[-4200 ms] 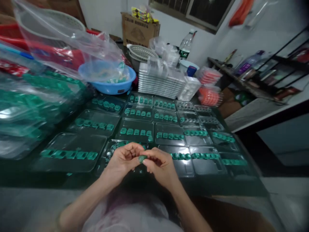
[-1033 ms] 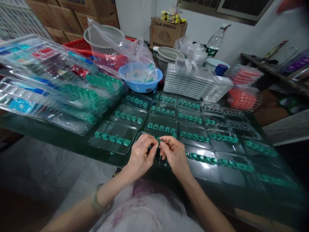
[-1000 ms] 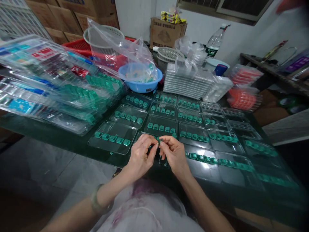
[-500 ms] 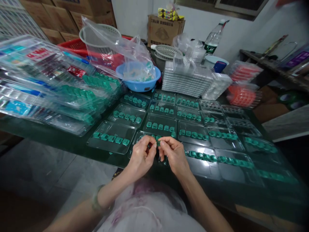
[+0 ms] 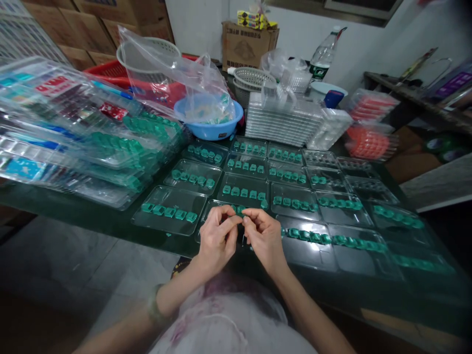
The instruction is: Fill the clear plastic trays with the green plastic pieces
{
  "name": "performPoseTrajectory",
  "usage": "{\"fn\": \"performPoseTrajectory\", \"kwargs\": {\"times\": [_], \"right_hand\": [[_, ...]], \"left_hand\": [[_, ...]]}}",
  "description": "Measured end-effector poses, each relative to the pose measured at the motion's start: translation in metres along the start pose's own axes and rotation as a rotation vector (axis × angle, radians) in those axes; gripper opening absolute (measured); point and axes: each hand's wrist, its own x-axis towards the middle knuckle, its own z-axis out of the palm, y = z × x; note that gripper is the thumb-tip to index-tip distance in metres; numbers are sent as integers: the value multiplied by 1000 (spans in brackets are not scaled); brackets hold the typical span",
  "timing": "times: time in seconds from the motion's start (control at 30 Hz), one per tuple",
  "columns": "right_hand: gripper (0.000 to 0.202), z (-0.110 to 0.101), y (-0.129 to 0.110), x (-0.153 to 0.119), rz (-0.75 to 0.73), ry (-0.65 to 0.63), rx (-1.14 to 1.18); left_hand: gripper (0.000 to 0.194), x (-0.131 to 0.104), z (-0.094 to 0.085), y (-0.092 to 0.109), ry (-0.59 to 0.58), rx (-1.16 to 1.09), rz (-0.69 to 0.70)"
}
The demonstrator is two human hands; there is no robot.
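Just beyond left hand [image 5: 218, 237] and right hand [image 5: 264, 237], grip unclear, lie green pieces [image 5: 239, 209].

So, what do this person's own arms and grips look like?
The left grip and right grip are ordinary human hands, ungloved. The left forearm and right forearm show no sleeves. A pale greenish bangle circles the left; none shows on the right. No cables are visible.

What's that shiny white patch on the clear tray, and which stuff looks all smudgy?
Head view: probably lamplight glaring off the clear tray beside the right hand; head view: the stacked packs at left look smeary, the orange packs at right soft; head view: dim corners.
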Motion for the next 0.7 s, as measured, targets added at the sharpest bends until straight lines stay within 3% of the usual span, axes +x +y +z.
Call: {"fn": "performPoseTrajectory", "kwargs": {"times": [0.13,0.2,0.3,0.37,0.5,0.7], "right_hand": [[16,1,6,0,-209,116,-249],[17,2,10,0,-330,165,-372],[21,2,14,-1,-459,178,-492],[24,3,13,-4,-501,135,-516],[28,0,4,-9,-461,26,-372],[21,-12,-5,-13,-313,3,-166]], "left_hand": [[22,0,-1,7,-47,-167,-202],[17,3,-2,10,-119,-444,-457],[17,10,-3,8,-219,-1001,-946],[18,13,-3,4,-215,-1270,-1144],[13,15,-2,-3,-144,-1419,-1220],[11,13,-4,4,-225,-1397,-1104]]}}
